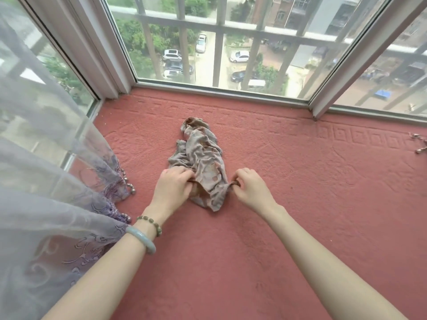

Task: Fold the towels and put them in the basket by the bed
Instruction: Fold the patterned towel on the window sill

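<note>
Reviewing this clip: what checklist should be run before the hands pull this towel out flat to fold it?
1. The left hand grips the towel at its near edge: ok.
2. The right hand pinches the near corner: ok.
3. Towel spread flat: not ok, crumpled in a heap.
4. Bare red mat around it for spreading: ok.
5. The curtain lies apart from the towel: ok.
6. The basket within reach: cannot tell, not in view.
</note>
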Demonstrator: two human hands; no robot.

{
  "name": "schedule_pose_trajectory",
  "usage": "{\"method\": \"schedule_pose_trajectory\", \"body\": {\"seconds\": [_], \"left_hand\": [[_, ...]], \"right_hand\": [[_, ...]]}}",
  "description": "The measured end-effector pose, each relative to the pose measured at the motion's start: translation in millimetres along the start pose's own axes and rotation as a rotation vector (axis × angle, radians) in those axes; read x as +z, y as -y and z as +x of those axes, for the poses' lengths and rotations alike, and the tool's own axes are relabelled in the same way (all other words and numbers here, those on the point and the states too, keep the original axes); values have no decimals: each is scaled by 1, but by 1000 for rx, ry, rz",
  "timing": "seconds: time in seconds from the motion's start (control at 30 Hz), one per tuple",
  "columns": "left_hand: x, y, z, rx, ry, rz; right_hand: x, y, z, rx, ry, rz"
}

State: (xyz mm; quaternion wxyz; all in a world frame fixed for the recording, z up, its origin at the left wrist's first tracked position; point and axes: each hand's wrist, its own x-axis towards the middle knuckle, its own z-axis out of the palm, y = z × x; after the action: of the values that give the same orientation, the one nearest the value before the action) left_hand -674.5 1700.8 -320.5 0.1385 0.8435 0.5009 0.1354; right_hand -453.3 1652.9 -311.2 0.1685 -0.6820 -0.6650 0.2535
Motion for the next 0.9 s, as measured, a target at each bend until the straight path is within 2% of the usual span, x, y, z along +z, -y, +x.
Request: {"method": "schedule_pose_trajectory", "body": {"seconds": [0.17, 0.33, 0.53, 0.73, 0.9], "left_hand": [[-80, 1, -23, -168, -85, -97], [-157, -11, -25, -341, -180, -224], [-246, -52, -24, -316, -333, -258], [-326, -87, -33, -202, -449, -235], [-370, -105, -44, -159, -435, -308]], "right_hand": [[-65, 18, -30, 137, -82, 227], [-142, 55, -41, 142, -184, 243], [-229, 119, -55, 3, -274, 194], [-299, 163, -77, -110, -344, 192], [-337, 187, -101, -168, -405, 199]]}}
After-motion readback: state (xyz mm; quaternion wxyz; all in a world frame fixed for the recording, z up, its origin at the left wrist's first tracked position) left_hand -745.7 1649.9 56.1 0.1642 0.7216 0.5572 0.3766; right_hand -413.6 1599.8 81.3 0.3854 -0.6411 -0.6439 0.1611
